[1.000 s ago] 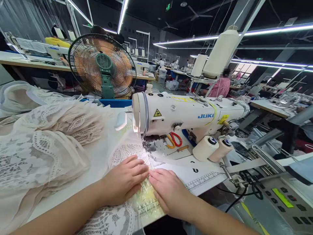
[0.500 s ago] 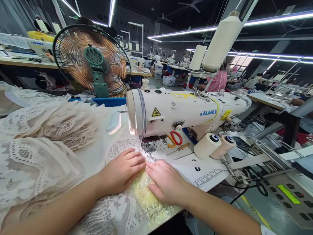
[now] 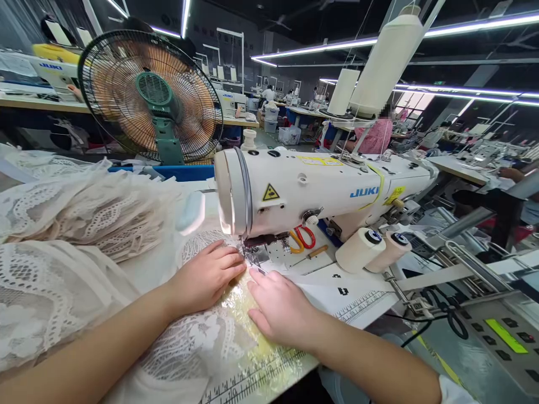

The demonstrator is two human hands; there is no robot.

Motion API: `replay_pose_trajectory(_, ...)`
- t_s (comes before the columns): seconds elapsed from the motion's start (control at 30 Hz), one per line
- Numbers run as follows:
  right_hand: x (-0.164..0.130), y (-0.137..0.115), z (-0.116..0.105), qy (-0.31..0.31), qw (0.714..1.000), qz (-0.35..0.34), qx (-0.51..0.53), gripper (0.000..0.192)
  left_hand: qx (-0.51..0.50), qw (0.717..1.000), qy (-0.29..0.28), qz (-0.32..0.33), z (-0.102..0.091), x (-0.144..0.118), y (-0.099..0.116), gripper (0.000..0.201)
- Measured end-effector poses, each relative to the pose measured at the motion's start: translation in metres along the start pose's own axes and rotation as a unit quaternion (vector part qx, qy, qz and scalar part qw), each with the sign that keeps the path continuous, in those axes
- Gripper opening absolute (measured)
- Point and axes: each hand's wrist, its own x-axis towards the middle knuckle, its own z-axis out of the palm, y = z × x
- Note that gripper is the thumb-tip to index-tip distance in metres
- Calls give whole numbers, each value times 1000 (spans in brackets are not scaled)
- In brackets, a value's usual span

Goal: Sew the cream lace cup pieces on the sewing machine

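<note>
Left hand: palm down, fingers flat and close together, the left hand (image 3: 208, 275) presses on the sheer white lace fabric (image 3: 197, 342).
Right hand: here's the right hand (image 3: 280, 308), thumb spread from the forefinger, fingertips just beside the left's; whether it pinches the lace, I cannot tell.
Lace: spread on the white tabletop (image 3: 362, 303), reaching up beside the metal presser foot (image 3: 255, 255) of the white JUKI sewing machine (image 3: 295, 185).
Under the right palm: shiny yellow covering (image 3: 263, 345) on the tabletop.
Left side: heaped beige-and-white lace pieces (image 3: 84, 207).
</note>
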Motion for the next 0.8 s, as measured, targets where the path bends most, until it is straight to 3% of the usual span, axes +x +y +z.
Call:
replay_pose_trajectory(0.33,-2,2,6,32,999,-9,11,39,75,996,22,-37,7,0,-12,32)
replay_pose_trajectory(0.43,-5,2,3,24,999,-6,29,40,70,996,35,-52,-3,0,-12,34)
replay_pose_trajectory(0.53,-14,2,-2,8,997,0,76,41,-15,997,35,-64,-23,1,-2,34)
replay_pose_trajectory(0.63,-26,2,-2,22,986,-31,162,40,-152,986,-44,-57,-43,0,17,24)
replay_pose_trajectory(0.73,-36,1,5,78,963,-45,253,33,-175,960,-203,-78,-51,1,35,8)
replay_pose_trajectory(0.8,-41,0,11,120,945,-10,304,31,-186,945,-239,-123,-52,3,39,8)
